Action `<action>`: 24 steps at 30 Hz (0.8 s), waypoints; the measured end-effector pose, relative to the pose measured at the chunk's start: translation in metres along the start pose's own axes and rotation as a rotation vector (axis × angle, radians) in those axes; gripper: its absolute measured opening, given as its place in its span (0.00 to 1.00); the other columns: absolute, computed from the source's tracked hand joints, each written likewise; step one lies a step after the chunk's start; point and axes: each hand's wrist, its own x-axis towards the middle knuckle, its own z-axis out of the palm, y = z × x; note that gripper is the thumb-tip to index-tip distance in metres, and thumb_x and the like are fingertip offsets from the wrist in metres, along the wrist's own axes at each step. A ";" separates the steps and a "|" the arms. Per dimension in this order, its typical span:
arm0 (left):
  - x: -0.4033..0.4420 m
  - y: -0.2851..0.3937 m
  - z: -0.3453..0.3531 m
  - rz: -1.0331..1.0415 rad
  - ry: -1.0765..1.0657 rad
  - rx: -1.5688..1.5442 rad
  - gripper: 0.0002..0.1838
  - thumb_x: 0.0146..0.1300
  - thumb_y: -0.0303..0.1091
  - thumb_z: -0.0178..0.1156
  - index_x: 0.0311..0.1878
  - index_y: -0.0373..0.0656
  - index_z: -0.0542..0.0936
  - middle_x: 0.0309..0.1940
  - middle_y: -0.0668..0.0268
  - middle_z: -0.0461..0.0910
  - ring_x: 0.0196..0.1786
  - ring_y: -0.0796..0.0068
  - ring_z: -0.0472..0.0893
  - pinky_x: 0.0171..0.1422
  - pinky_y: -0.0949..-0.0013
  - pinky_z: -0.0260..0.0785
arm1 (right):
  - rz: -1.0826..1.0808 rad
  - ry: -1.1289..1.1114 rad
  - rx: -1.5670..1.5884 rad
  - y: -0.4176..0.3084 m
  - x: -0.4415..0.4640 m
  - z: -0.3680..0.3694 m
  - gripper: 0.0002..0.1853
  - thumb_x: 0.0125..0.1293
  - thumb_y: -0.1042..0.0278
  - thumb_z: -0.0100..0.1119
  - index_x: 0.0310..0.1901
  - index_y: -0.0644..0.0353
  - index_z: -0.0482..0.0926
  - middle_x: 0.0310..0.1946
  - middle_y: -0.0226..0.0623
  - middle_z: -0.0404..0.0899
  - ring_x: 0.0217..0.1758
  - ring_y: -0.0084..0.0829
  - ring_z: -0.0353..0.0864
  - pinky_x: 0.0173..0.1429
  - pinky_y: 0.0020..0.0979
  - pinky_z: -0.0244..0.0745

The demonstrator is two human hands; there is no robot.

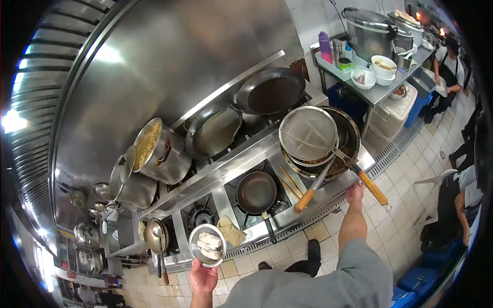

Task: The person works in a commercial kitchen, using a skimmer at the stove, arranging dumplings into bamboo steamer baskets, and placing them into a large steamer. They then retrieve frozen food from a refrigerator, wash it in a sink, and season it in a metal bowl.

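Observation:
My left hand [204, 277] grips a small metal bowl [221, 237] by its near rim. Pale, whitish pieces of food [209, 245] lie in the bowl. My right hand [355, 192] is low at the stove's front edge, below the big wok [352, 134]; its fingers are too small and hidden to make out. A round mesh strainer [308, 133] rests over that wok, and wooden handles stick out toward me. A dark frying pan [256, 193] sits on the middle burner, and a folded cloth [231, 231] lies beside the bowl.
Behind the burners stand two oily pans [214, 134] [272, 92] and a tall pot [172, 159] of yellowish food. A pan with a ladle [157, 234] is at the left. A side table [377, 95] holds bowls and a large cooker. Other people are at the right.

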 end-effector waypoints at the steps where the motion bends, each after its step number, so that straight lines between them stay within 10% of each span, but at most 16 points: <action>1: 0.005 0.000 -0.008 -0.052 0.009 -0.001 0.16 0.73 0.41 0.62 0.60 0.48 0.78 0.62 0.62 0.82 0.62 0.59 0.82 0.55 0.55 0.82 | -0.008 0.049 -0.083 -0.003 -0.004 0.002 0.18 0.77 0.56 0.54 0.63 0.51 0.72 0.51 0.33 0.80 0.44 0.35 0.83 0.41 0.37 0.84; 8: 0.038 0.014 -0.027 -0.209 -0.136 0.071 0.12 0.74 0.40 0.61 0.56 0.50 0.78 0.59 0.64 0.83 0.58 0.62 0.84 0.48 0.60 0.81 | 0.159 0.127 -0.221 0.052 -0.132 -0.059 0.27 0.71 0.44 0.60 0.63 0.54 0.73 0.48 0.39 0.81 0.45 0.45 0.83 0.37 0.42 0.85; 10: 0.044 0.023 -0.030 -0.220 -0.128 0.065 0.13 0.74 0.40 0.61 0.57 0.49 0.77 0.61 0.64 0.82 0.59 0.62 0.83 0.50 0.59 0.81 | 0.083 0.144 -0.861 0.089 -0.215 -0.118 0.25 0.71 0.48 0.58 0.59 0.61 0.77 0.35 0.42 0.85 0.37 0.42 0.85 0.38 0.44 0.83; 13: 0.062 0.035 -0.056 -0.268 -0.323 0.070 0.19 0.75 0.39 0.60 0.64 0.47 0.73 0.64 0.63 0.80 0.60 0.62 0.82 0.52 0.59 0.79 | 0.175 -0.255 -1.931 0.174 -0.317 -0.268 0.22 0.72 0.51 0.58 0.53 0.64 0.84 0.48 0.51 0.87 0.46 0.49 0.88 0.54 0.43 0.85; 14: 0.071 0.041 -0.069 -0.314 -0.434 0.059 0.19 0.76 0.37 0.58 0.67 0.46 0.72 0.64 0.61 0.80 0.61 0.62 0.81 0.53 0.59 0.78 | 0.688 -0.081 -1.622 0.169 -0.386 -0.270 0.25 0.75 0.49 0.56 0.55 0.65 0.83 0.48 0.50 0.87 0.44 0.46 0.88 0.45 0.46 0.87; 16: 0.083 0.045 -0.086 -0.363 -0.503 0.057 0.15 0.76 0.36 0.57 0.63 0.46 0.74 0.62 0.61 0.80 0.60 0.62 0.82 0.53 0.59 0.78 | 0.795 0.050 -1.645 0.180 -0.503 -0.313 0.24 0.74 0.51 0.60 0.57 0.67 0.81 0.39 0.50 0.85 0.33 0.44 0.85 0.34 0.47 0.86; 22: 0.072 0.051 -0.127 -0.653 -0.552 0.155 0.03 0.77 0.34 0.55 0.44 0.49 0.74 0.47 0.66 0.83 0.48 0.69 0.82 0.45 0.62 0.73 | 0.744 0.639 -1.048 0.235 -0.819 -0.455 0.18 0.70 0.58 0.62 0.53 0.63 0.82 0.35 0.50 0.87 0.26 0.46 0.84 0.34 0.46 0.83; 24: 0.058 0.042 -0.132 -0.760 -0.673 0.197 0.04 0.77 0.34 0.57 0.43 0.49 0.73 0.48 0.66 0.83 0.48 0.69 0.82 0.43 0.63 0.72 | 0.346 0.690 -1.662 0.250 -0.903 -0.477 0.12 0.67 0.66 0.61 0.48 0.62 0.82 0.34 0.48 0.87 0.30 0.46 0.86 0.42 0.46 0.84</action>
